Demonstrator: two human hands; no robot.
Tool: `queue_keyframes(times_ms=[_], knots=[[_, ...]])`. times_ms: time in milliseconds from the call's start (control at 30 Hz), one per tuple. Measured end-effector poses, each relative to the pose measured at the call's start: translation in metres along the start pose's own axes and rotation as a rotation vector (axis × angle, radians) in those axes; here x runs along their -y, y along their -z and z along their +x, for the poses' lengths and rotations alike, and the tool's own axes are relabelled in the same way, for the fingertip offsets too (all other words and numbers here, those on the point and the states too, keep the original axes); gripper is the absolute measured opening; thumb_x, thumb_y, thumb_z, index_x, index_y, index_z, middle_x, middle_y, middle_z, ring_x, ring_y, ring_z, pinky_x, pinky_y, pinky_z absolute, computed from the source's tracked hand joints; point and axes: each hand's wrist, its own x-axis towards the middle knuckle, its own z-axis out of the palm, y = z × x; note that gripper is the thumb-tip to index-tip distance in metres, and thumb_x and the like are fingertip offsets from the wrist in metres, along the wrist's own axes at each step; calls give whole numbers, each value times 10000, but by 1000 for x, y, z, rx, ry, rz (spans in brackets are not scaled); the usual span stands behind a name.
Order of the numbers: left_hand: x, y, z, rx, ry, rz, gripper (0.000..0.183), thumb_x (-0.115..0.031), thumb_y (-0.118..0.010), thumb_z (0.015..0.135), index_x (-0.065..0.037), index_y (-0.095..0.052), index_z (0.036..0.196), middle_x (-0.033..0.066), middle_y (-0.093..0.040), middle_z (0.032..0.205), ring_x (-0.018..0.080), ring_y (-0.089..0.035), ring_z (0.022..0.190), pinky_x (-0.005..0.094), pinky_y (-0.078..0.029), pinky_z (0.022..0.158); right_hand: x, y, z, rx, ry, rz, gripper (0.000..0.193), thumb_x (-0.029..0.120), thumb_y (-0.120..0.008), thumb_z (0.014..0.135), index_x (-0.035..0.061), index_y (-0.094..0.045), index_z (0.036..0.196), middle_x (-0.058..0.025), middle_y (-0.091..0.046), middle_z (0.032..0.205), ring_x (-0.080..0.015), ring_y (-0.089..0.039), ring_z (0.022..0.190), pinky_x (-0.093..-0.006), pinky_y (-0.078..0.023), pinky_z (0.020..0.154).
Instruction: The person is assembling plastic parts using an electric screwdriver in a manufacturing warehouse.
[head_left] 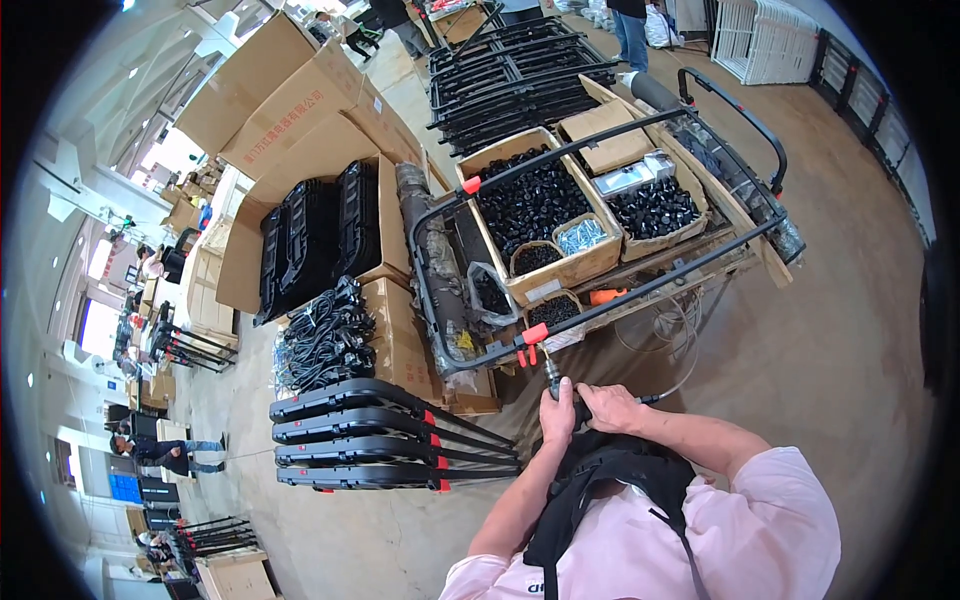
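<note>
My left hand [558, 412] is closed around the front of a power screwdriver [552, 374]. My right hand [610, 408] grips the tool's black body just to the right, where a thin hose or cord leads away. The silver nose points away from me, close to a red joint [536, 334] on a black tubular frame [640, 292]; whether the bit touches a screw cannot be made out. Small red levers [527, 356] hang at that joint. The frame rests across a bench of parts, with a second red joint [471, 185] farther left.
Boxes of black plastic pieces [525, 195] and a small box of silver screws [581, 236] sit under the frame. An orange-handled tool [606, 296] lies nearby. Left are bundled black cables [325, 340], stacked black folded parts [350, 430] and a tall carton [230, 250]. People stand farther off.
</note>
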Motion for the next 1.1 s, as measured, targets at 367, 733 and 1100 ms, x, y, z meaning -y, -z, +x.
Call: queue_keyframes(times_ms=[367,733,1100], knots=[[4,-3,17,-18,-22,70,595,-545,-662,1001,45,-658,1074,173,-710,951,258,-658,882,424,-523,827,0,8,7,-20,-5,36,811,247,-832,729,-47,-453,1383,-289,-724,1040,-448,-717,991,-525,-580,859],[0,-2,27,-14,-11,33,565,-508,-673,1004,53,-657,1075,169,-714,963,259,-660,898,425,-522,845,7,20,13,-1,11,-12,663,214,-806,758,-23,-519,1306,-253,-696,1093,-428,-702,1039,-516,-579,884],[13,-4,26,54,-15,-7,662,-575,-641,988,74,-638,1117,285,-720,1062,419,-705,1037,484,-523,925,7,5,9,-44,63,-53,487,166,-787,752,28,-589,1175,-193,-579,1163,-398,-644,1135,-519,-570,899]])
